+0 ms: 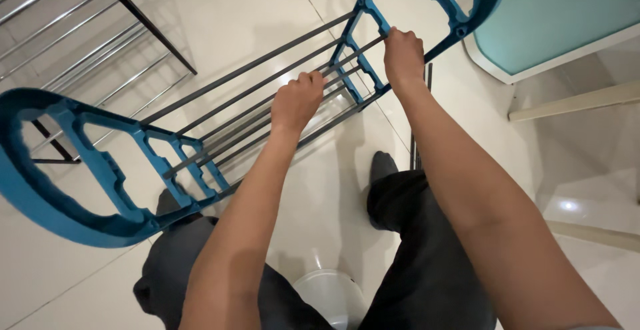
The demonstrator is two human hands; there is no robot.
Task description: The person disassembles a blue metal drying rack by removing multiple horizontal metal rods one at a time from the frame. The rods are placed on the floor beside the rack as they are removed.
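This looks like a room in a home. The floor (253, 10) is laid with large glossy white tiles that mirror the ceiling light. A chrome wire rack (73, 30) stands at the upper left of the frame, and a teal-topped bench (567, 17) with pale wooden legs fills the upper right corner.

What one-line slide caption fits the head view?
Both hands, left and right, grip grey rods of a blue-sided rack.
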